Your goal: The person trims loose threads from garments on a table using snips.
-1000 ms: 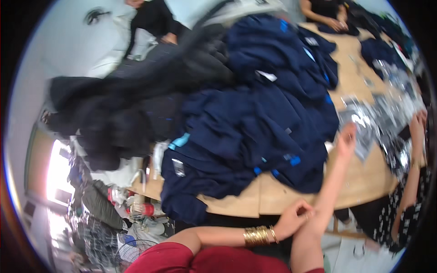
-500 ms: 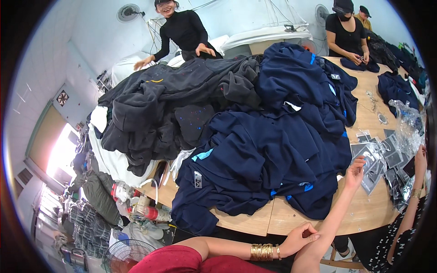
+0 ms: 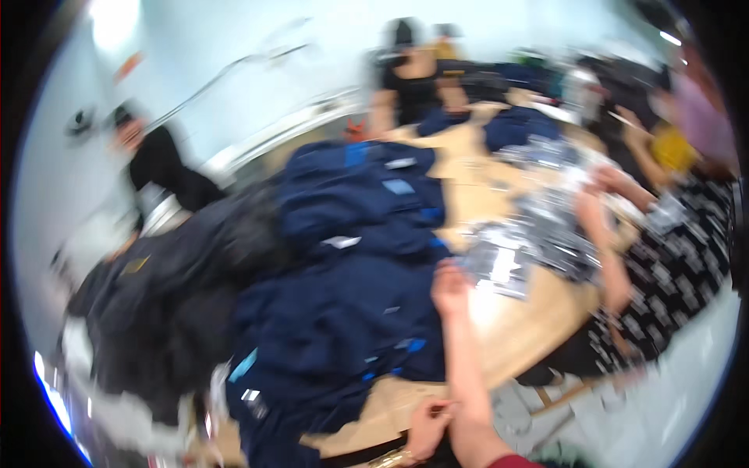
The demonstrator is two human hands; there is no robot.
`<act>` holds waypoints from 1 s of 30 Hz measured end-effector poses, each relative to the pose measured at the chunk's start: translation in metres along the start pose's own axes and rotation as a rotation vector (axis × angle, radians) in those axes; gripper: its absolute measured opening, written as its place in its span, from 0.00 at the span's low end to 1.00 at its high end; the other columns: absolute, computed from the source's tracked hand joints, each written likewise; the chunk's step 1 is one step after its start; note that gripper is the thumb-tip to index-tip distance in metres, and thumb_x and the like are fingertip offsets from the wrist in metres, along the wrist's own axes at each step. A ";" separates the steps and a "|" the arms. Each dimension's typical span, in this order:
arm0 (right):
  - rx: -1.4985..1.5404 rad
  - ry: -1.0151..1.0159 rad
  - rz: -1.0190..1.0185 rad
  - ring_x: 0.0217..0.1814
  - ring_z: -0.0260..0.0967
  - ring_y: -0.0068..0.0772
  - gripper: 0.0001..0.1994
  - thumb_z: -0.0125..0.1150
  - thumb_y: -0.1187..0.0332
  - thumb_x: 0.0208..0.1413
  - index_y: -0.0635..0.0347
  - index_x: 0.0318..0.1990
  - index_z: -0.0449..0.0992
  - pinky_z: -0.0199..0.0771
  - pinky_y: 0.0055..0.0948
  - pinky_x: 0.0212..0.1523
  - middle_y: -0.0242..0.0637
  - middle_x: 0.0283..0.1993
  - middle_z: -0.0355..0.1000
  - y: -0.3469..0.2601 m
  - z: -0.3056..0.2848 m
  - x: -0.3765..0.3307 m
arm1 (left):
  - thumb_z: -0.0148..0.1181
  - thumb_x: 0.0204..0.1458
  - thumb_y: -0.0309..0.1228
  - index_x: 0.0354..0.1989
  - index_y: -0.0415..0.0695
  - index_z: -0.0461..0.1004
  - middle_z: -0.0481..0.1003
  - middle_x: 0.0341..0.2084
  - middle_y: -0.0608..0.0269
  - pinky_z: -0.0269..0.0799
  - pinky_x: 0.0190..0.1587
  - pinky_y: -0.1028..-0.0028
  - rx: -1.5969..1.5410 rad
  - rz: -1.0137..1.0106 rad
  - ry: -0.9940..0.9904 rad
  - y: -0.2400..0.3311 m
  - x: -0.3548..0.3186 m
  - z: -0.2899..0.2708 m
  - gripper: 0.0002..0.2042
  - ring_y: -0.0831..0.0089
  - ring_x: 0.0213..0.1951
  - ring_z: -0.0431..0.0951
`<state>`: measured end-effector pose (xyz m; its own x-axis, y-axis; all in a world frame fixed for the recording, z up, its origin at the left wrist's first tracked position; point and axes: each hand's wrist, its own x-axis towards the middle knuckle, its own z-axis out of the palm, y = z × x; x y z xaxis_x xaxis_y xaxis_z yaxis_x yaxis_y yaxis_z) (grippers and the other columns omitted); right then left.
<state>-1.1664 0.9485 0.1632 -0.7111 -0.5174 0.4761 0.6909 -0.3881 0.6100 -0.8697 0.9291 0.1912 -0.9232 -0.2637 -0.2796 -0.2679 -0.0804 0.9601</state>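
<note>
Frame is motion-blurred. Right hand is stretched out over the table, at the right edge of the navy pile, touching or just above the cloth; can't tell which. Its fingers look loosely curled, but whether it pinches any fabric can't be told. Just right of it lie clear plastic packets, spread toward the table's far right side. Left hand sits at the near edge of the table, fingers bent, by the hem of the navy pile; the grip is too blurred to read. A gold bracelet is on that wrist. A dark grey pile covers the table's left end, touching the navy one. Another person's arm reaches among the packets from the right. Two people in black stand at the far side.
</note>
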 end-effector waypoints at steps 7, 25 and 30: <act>-0.335 0.136 -0.350 0.36 0.72 0.34 0.11 0.42 0.71 0.58 0.68 0.40 0.69 0.77 0.27 0.36 0.41 0.38 0.70 0.013 0.011 -0.016 | 0.64 0.46 0.30 0.27 0.39 0.72 0.70 0.22 0.68 0.64 0.32 0.79 0.110 0.229 0.000 0.022 -0.016 -0.002 0.09 0.80 0.27 0.66; -0.402 0.234 -0.087 0.34 0.72 0.29 0.11 0.42 0.68 0.60 0.64 0.43 0.70 0.76 0.29 0.35 0.40 0.38 0.71 0.089 0.026 -0.012 | 0.57 0.53 0.28 0.30 0.38 0.68 0.74 0.31 0.63 0.70 0.39 0.79 -0.256 -0.109 -0.334 0.002 -0.017 -0.039 0.06 0.80 0.35 0.72; -1.666 0.874 -0.235 0.22 0.70 0.30 0.12 0.49 0.62 0.57 0.61 0.38 0.71 0.74 0.28 0.22 0.39 0.25 0.70 0.114 0.052 -0.058 | 0.54 0.53 0.31 0.38 0.42 0.72 0.75 0.32 0.62 0.69 0.42 0.74 0.414 0.501 -0.834 0.053 -0.027 -0.105 0.08 0.71 0.38 0.75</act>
<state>-1.0535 0.9736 0.2377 -0.9095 -0.3320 -0.2502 0.3880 -0.4617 -0.7977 -0.8299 0.8312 0.2493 -0.8093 0.5807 0.0887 0.2679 0.2306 0.9354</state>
